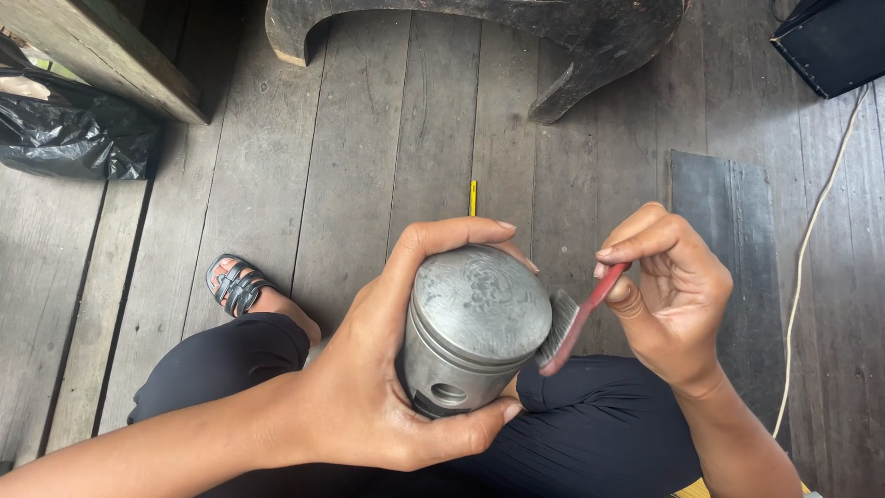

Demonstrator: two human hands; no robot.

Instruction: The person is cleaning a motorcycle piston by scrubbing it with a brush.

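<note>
My left hand (378,369) grips a grey metal piston (475,327), crown turned up toward me, with ring grooves and a pin hole showing on its side. My fingers wrap over its top and my thumb presses below. My right hand (668,290) pinches the red handle of a small brush (573,318). Its bristles touch the piston's right side near the ring grooves. Both hands hover above my lap in black trousers.
Weathered wooden floorboards lie below. A sandalled foot (238,284) rests at left. A black plastic bag (74,134) sits far left, a dark carved wooden base (572,46) at top, a dark metal sheet (728,240) and a white cord (811,231) at right. A yellow stick (473,196) lies behind the piston.
</note>
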